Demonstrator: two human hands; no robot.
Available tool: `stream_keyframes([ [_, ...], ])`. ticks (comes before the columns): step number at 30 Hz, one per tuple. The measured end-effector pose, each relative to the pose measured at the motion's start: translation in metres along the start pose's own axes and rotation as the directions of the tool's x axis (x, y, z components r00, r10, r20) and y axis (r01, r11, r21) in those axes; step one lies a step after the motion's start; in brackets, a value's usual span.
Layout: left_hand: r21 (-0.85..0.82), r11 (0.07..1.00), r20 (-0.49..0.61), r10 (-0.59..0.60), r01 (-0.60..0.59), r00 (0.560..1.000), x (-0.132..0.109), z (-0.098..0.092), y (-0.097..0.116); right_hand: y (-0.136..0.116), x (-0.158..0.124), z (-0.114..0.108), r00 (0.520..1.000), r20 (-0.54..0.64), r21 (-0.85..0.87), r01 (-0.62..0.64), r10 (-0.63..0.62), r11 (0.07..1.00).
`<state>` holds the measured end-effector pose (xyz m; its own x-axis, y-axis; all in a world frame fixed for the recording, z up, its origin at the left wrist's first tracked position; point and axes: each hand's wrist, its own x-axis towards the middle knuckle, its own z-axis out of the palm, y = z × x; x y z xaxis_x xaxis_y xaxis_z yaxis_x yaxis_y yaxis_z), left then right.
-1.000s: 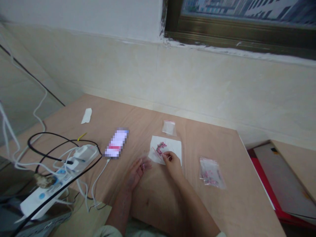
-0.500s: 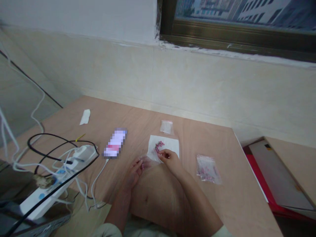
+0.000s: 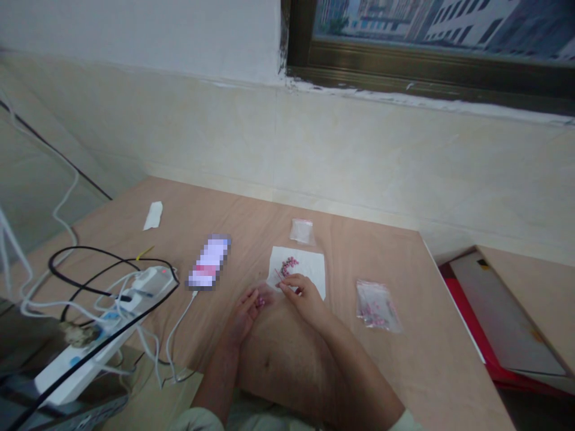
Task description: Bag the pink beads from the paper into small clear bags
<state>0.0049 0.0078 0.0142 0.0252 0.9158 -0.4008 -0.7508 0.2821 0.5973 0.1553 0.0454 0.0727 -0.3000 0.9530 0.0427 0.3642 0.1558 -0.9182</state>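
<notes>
Your right hand [image 3: 303, 296] has drawn left and pinches a thin red wire [image 3: 277, 274] just beside your left hand [image 3: 245, 317], which is curled around a small pink bead [image 3: 260, 303]. The other pink beads [image 3: 290, 265] lie on white paper [image 3: 314, 269] just ahead of your hands; a plastic bag of beads [image 3: 376, 306] sits to their right.

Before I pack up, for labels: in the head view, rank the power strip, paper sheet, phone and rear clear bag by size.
Power strip; then paper sheet and phone, too alike to rank; then rear clear bag.
</notes>
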Motion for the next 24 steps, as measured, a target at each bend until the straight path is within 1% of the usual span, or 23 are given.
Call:
stream_keyframes([
  [2, -0.013, 1.000, 0.014, -0.001, 0.001, 1.000, 0.000, -0.001, 0.000, 0.004, 0.003, 0.000, 0.998, -0.046, 0.044, -0.033, 0.035, 0.998],
  [4, -0.031, 0.999, 0.028, 0.009, -0.008, 1.000, 0.001, -0.002, 0.000, 0.013, 0.008, 0.000, 0.985, -0.129, 0.071, -0.102, 0.111, 0.992],
  [6, -0.033, 0.999, 0.043, -0.001, 0.002, 0.999, 0.002, -0.003, 0.001, 0.027, 0.014, 0.001, 0.963, -0.225, 0.017, -0.147, 0.147, 0.989],
  [8, -0.032, 0.999, 0.056, -0.016, 0.017, 0.998, 0.004, -0.005, 0.001, 0.041, 0.019, 0.004, 0.954, -0.273, -0.104, -0.157, 0.124, 0.982],
  [10, -0.036, 0.999, 0.066, -0.019, 0.021, 0.998, 0.005, -0.007, 0.001, 0.052, 0.023, 0.008, 0.958, -0.269, -0.206, -0.157, 0.098, 0.966],
  [12, -0.042, 0.999, 0.082, -0.014, 0.017, 0.997, 0.006, -0.010, 0.000, 0.057, 0.025, 0.011, 0.966, -0.242, -0.258, -0.150, 0.087, 0.954],
  [17, -0.030, 0.999, 0.125, -0.015, 0.018, 0.992, 0.006, -0.013, -0.001, 0.058, 0.028, 0.013, 0.981, -0.175, -0.298, -0.135, 0.085, 0.945],
  [24, -0.009, 0.999, 0.097, -0.033, 0.035, 0.995, 0.004, -0.009, 0.002, 0.058, 0.030, 0.010, 0.982, -0.146, -0.331, -0.165, 0.122, 0.929],
])
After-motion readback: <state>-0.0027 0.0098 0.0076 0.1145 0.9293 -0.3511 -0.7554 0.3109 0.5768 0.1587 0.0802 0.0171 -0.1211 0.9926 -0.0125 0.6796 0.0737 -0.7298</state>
